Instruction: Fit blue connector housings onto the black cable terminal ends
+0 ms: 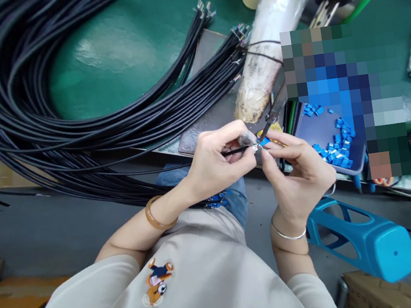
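My left hand (223, 156) is closed in a pinch around a black cable (238, 150), close to its stripped end. Dark smudges show on its index fingertip or a cover there. My right hand (296, 167) is also closed, its thumb and fingers meeting at the cable end. A small blue connector (265, 141) shows between its fingertips, partly hidden. Pale wire ends stick out where both hands meet. Just above the fingertips a dark, narrow metal tool (271, 115) points down toward them. What holds this tool is unclear.
A thick bundle of black cables (119, 130) curves over the green table (108, 50). A plastic-wrapped white roll (269, 39) lies beyond my hands. At right stands a tray (361, 161) of blue connectors (336, 154). A blue stool (372, 243) is below. Part of the right side is pixelated.
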The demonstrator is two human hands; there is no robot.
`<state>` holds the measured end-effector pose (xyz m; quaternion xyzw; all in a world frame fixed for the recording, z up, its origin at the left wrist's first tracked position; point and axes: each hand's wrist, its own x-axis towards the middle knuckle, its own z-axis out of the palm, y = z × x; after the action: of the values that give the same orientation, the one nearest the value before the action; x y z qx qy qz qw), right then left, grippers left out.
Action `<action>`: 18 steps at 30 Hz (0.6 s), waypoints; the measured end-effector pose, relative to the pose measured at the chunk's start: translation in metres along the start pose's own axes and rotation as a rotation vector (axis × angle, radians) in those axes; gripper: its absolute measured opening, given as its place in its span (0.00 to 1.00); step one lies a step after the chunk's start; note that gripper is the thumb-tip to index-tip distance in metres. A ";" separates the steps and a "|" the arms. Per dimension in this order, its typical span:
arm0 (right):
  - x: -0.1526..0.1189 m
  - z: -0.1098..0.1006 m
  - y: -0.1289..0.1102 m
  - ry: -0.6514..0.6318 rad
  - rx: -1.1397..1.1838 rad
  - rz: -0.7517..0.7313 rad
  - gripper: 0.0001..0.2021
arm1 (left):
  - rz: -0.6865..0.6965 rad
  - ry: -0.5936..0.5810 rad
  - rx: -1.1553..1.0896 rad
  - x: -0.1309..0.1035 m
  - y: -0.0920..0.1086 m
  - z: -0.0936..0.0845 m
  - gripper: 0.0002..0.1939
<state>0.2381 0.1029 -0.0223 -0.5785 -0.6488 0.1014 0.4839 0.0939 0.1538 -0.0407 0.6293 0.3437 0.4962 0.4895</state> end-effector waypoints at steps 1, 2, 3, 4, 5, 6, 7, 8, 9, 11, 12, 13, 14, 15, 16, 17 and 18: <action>0.001 -0.001 0.000 -0.005 -0.005 -0.009 0.04 | 0.009 0.000 0.009 0.000 0.000 0.000 0.03; 0.001 -0.001 -0.001 -0.010 -0.007 -0.012 0.04 | 0.011 -0.001 0.014 0.000 0.000 -0.001 0.03; 0.001 -0.001 -0.001 -0.014 -0.007 -0.009 0.04 | 0.001 -0.004 0.015 0.000 0.001 -0.001 0.03; 0.000 -0.001 0.000 -0.016 -0.004 -0.001 0.04 | -0.019 -0.011 0.013 0.000 0.001 -0.002 0.03; -0.001 0.000 0.001 -0.017 0.001 0.009 0.03 | -0.047 -0.022 0.010 0.000 0.001 -0.002 0.03; -0.002 0.000 0.001 -0.018 0.003 0.018 0.03 | -0.076 -0.033 0.008 0.000 0.001 -0.003 0.03; -0.003 0.000 0.002 -0.021 0.002 0.025 0.03 | -0.103 -0.043 0.007 0.000 0.001 -0.003 0.03; -0.004 0.001 0.003 -0.025 -0.006 0.027 0.03 | -0.125 -0.051 0.009 -0.001 0.001 -0.003 0.03; -0.004 0.001 0.004 -0.030 -0.018 0.023 0.03 | -0.136 -0.055 0.011 -0.001 0.001 -0.004 0.03; -0.005 0.001 0.005 -0.031 -0.053 0.002 0.03 | -0.136 -0.061 0.018 -0.002 0.000 -0.004 0.02; -0.005 0.000 0.005 -0.027 -0.073 -0.012 0.03 | -0.130 -0.070 0.022 -0.002 0.000 -0.004 0.02; -0.005 -0.001 0.005 -0.020 -0.093 -0.031 0.04 | -0.123 -0.083 0.028 -0.003 0.000 -0.005 0.02; -0.005 -0.001 0.004 -0.010 -0.112 -0.051 0.04 | -0.114 -0.098 0.036 -0.004 0.001 -0.005 0.02; -0.006 -0.002 0.004 0.004 -0.129 -0.074 0.05 | -0.103 -0.113 0.043 -0.005 0.001 -0.006 0.01; -0.006 -0.003 0.004 0.020 -0.145 -0.098 0.06 | -0.098 -0.124 0.048 -0.006 0.001 -0.006 0.01; -0.007 -0.003 0.004 0.037 -0.162 -0.123 0.07 | -0.097 -0.126 0.045 -0.007 0.002 -0.007 0.03; -0.008 -0.003 0.004 0.058 -0.180 -0.151 0.08 | -0.099 -0.119 0.037 -0.008 0.002 -0.008 0.06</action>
<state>0.2417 0.0960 -0.0277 -0.5717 -0.6826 -0.0106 0.4550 0.0838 0.1485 -0.0408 0.6488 0.3540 0.4266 0.5214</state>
